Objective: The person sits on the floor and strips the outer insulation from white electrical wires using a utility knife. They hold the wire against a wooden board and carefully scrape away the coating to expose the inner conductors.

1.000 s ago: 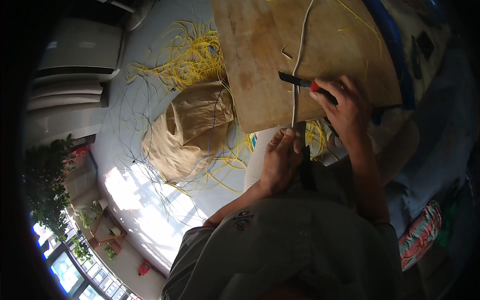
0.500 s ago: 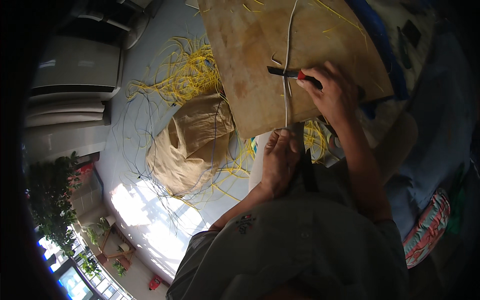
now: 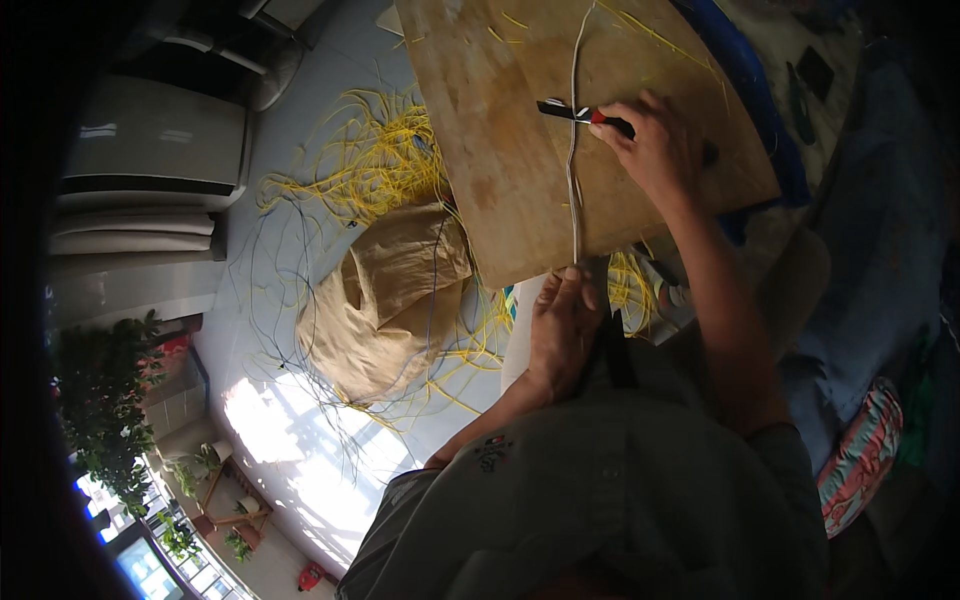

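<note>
A thin white cable [image 3: 572, 190] runs lengthwise over a wooden board [image 3: 500, 170]. My left hand [image 3: 565, 315] pinches the cable's near end just off the board's front edge. In my right hand [image 3: 658, 150] is a utility knife [image 3: 562, 111] with a black and red body, its blade end pointing left. The knife lies across the cable on the board, and the cable looks slit along the stretch nearer to me. Small yellow wire scraps [image 3: 505, 38] are scattered on the far part of the board.
Left of the board, a heap of yellow wire [image 3: 385, 150] and a tan cloth sack [image 3: 390, 300] lie on the grey floor, with thin dark wires about them. Blue material [image 3: 755, 90] lines the board's right edge. Green-handled pliers [image 3: 800, 105] lie beyond it. Potted plants [image 3: 115, 410] stand far left.
My right hand has moved the knife a little farther away along the cable. The left hand keeps its pinch on the near end. The whole view has shifted slightly.
</note>
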### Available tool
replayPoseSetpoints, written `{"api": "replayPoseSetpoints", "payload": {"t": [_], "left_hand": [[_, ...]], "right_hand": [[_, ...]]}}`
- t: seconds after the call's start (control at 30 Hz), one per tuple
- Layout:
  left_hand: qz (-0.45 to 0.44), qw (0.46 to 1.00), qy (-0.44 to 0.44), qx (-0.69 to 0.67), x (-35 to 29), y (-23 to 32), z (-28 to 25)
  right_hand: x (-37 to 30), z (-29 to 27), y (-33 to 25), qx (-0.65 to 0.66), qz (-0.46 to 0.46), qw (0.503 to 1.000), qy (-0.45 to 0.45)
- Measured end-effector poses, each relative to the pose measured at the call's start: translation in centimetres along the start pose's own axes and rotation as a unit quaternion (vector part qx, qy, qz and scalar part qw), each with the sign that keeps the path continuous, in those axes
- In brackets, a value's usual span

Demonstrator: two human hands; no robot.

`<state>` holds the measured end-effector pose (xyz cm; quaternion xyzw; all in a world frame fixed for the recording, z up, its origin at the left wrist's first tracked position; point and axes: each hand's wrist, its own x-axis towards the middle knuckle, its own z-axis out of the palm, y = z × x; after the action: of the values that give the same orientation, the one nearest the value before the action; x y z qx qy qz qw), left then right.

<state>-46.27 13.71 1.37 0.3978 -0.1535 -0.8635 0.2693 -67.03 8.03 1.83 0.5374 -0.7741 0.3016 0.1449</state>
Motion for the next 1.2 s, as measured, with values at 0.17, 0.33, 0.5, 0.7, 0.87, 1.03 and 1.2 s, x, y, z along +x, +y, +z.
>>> {"api": "replayPoseSetpoints", "payload": {"t": [0.17, 0.33, 0.5, 0.7, 0.87, 1.03, 1.2], "left_hand": [[-0.007, 1.0, 0.021, -0.002, 0.0, 0.0, 0.3], [-0.02, 0.998, -0.018, -0.063, 0.0, 0.0, -0.3], [0.001, 0.998, -0.024, -0.054, 0.2, -0.4, -0.2], [0.014, 0.999, -0.048, 0.002, 0.5, -1.0, 0.0], [0.002, 0.998, -0.055, 0.027, 0.4, -1.2, 0.3], [0.002, 0.999, -0.052, 0.004, 0.2, -1.3, 0.4], [0.011, 0.998, -0.055, -0.002, 0.0, -0.9, 0.8]], "right_hand": [[2.2, 1.1, 1.3, -0.003, 0.007, 1.0, -0.016], [3.7, 1.9, 2.3, -0.011, 0.014, 0.999, -0.03], [5.6, 2.7, 3.0, -0.017, 0.041, 0.998, -0.041], [7.9, 4.2, 4.3, -0.04, 0.046, 0.998, -0.021], [8.5, 5.1, 5.0, -0.04, 0.042, 0.998, -0.01], [9.9, 5.1, 4.8, -0.035, 0.095, 0.994, -0.047], [11.0, 5.5, 5.1, -0.026, 0.099, 0.994, -0.05]]}}
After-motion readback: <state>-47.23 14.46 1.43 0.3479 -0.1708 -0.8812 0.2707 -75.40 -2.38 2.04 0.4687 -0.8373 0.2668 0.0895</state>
